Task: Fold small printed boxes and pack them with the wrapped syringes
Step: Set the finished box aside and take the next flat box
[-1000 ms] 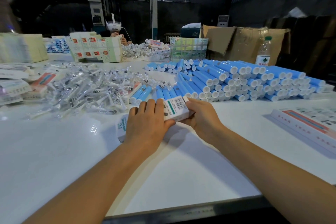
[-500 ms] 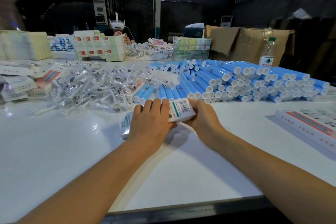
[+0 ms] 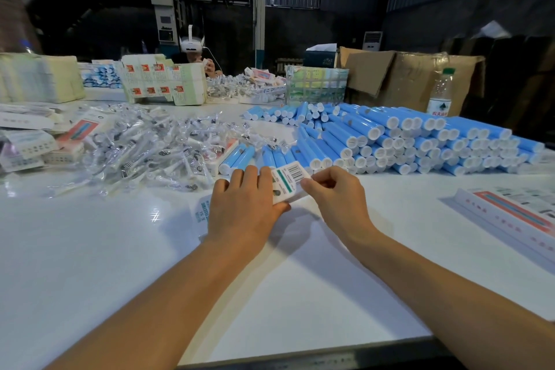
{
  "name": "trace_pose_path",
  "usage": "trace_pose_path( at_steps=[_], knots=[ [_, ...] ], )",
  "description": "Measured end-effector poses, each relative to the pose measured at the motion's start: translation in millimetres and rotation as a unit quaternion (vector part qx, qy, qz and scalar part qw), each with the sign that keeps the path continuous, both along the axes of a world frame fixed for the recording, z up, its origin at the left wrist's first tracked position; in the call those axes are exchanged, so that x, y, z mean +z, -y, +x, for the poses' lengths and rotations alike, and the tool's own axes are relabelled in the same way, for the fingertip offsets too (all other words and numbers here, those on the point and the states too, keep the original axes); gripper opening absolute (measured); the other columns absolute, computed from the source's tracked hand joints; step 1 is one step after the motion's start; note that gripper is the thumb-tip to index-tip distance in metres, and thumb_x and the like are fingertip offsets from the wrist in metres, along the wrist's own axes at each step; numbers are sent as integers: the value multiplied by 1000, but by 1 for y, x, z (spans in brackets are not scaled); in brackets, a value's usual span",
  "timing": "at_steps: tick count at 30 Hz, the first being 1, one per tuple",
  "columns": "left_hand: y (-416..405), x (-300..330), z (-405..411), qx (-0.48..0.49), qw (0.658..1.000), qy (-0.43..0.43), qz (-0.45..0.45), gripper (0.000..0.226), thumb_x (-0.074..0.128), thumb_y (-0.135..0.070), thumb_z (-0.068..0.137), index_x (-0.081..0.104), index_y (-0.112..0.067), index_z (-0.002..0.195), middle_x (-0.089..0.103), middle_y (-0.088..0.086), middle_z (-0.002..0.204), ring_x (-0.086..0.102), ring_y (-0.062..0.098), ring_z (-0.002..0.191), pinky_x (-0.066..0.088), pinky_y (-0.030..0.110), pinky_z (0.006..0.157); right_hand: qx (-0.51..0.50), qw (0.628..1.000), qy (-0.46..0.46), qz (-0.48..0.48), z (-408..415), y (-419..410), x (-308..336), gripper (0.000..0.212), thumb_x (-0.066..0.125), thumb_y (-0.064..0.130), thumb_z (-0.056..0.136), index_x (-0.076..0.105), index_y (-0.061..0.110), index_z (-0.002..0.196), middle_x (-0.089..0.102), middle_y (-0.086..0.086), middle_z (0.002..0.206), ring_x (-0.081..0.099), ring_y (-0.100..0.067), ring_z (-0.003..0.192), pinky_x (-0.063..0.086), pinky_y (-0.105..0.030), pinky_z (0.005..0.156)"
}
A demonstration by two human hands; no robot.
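While flat on table [image 3: 90,249], box [image 3: 286,182] between both hands' grip.

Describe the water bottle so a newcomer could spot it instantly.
Start at the big stack of blue tubes with white caps on the white table. Behind its far right end, before the brown cardboard cartons, stands a clear plastic water bottle. It alone is upright, green-capped and see-through.

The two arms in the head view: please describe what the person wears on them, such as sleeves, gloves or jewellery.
Nothing is worn. The left hand and right hand have no gloves, rings or watch, and both forearms show no sleeves up to the picture's edge.
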State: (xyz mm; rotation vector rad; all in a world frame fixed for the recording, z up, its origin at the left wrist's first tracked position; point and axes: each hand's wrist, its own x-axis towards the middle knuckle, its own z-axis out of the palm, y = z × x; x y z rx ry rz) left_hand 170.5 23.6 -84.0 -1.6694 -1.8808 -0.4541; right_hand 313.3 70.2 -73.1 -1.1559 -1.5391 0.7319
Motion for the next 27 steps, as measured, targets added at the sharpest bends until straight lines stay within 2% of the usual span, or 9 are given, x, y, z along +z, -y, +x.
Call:
trace_pose_path(
  at_steps=[6, 9, 14, 17, 19, 21, 23, 25, 27],
  knots=[
    [-1, 0, 4, 6, 1000, -3, 6, 69, 32, -64, 90, 24, -16, 138, 41, 1, 127, 40, 21, 114, 33, 31, 85, 2, 998, -62, -7, -4, 1, -3, 15, 70, 14, 82, 63, 10, 69, 64, 1, 69, 56, -6, 63, 46, -18, 57],
    [-1, 0, 6, 6, 1000, -7, 4, 69, 31, -64, 89, 24, -15, 137, 41, 1, 126, 40, 21, 113, 33, 31, 85, 6, 996, -85, -7, -5, 2, -5, 16, 69, 12, 84, 64, 11, 68, 66, 0, 70, 58, -8, 65, 46, -15, 55],
    [1, 0, 4, -1, 1000, -11, 2, 69, 32, -64, 89, 26, -15, 137, 42, 1, 125, 41, 20, 113, 34, 30, 85, 8, 999, -41, 33, -4, 3, -8, 16, 66, 13, 86, 64, 15, 70, 66, 2, 72, 57, -9, 65, 43, -12, 54],
    [2, 2, -3, -5, 1000, -3, -12, 67, 33, -64, 89, 27, -17, 136, 43, 0, 125, 41, 19, 113, 34, 30, 87, 10, 996, 42, 81, -3, 4, -8, 17, 63, 13, 88, 61, 20, 72, 60, 8, 72, 52, -5, 65, 40, -12, 57],
    [4, 3, -6, -7, 1000, 11, -19, 67, 32, -63, 89, 29, -17, 137, 45, -1, 125, 43, 19, 113, 34, 30, 88, 13, 985, 125, 116, -3, 5, -6, 6, 61, 14, 89, 63, 19, 88, 55, 9, 86, 48, -5, 76, 39, -13, 67],
    [7, 6, -3, -15, 999, 6, -31, 66, 29, -63, 89, 32, -17, 137, 47, -1, 124, 45, 20, 112, 34, 31, 87, 33, 970, 176, 167, -1, 8, 0, 33, 61, 13, 87, 58, 18, 119, 46, 6, 114, 41, -7, 105, 34, -10, 88],
    [12, 9, 2, -70, 996, 1, -47, 63, 35, -57, 89, 45, -10, 130, 55, 5, 113, 54, 24, 102, 40, 35, 81, 110, 934, 256, 225, 6, 7, 9, 60, 62, 13, 83, 43, 21, 139, 36, 1, 139, 27, -14, 128, 21, -19, 107],
    [17, 10, 5, -145, 989, -4, -27, 54, 50, -46, 85, 62, 2, 108, 63, 13, 90, 62, 32, 78, 49, 39, 66, 185, 883, 357, 242, 11, 7, 17, 65, 63, 19, 85, 37, 22, 145, 38, -3, 143, 28, -19, 128, 20, -30, 110],
    [19, 10, 4, -188, 982, -6, -7, 48, 49, -40, 82, 66, 3, 94, 65, 14, 80, 64, 32, 69, 49, 37, 63, 215, 851, 425, 221, 19, 8, 23, 63, 61, 31, 91, 33, 25, 147, 49, -5, 131, 36, -20, 113, 28, -33, 100]
  ],
)
